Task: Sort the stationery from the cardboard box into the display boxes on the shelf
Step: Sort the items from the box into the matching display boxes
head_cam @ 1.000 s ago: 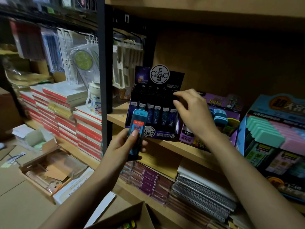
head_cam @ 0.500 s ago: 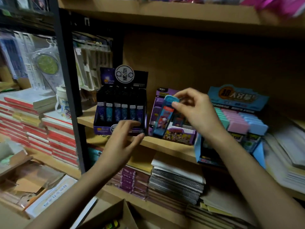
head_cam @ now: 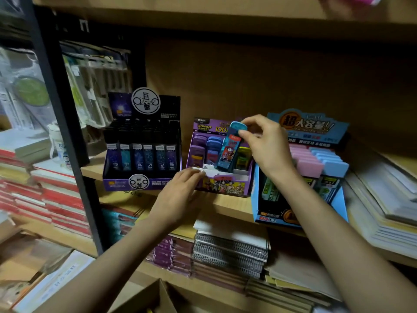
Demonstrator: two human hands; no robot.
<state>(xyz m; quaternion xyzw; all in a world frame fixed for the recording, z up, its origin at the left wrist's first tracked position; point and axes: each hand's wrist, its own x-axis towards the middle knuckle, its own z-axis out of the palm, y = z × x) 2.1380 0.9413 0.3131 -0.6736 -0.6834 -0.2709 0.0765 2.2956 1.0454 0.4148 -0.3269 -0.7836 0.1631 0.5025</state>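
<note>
Three display boxes stand in a row on the wooden shelf (head_cam: 228, 205) across the middle of the frame: the lead-refill display box (head_cam: 142, 154) at left, the cartoon-printed display box (head_cam: 222, 175) in the centre, and the eraser display box (head_cam: 316, 168) at right. A lead case (head_cam: 229, 147) stands tilted inside the centre box, its top pinched by the right hand (head_cam: 268, 145), while the left hand (head_cam: 180, 195) rests at that box's front left corner. Spiral notebooks (head_cam: 230, 247) lie stacked below the shelf, and the cardboard box (head_cam: 144, 299) sits at the bottom edge of the frame.

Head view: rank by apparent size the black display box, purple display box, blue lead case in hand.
1. black display box
2. purple display box, clearly smaller
3. blue lead case, pinched by the right hand, smallest
</note>
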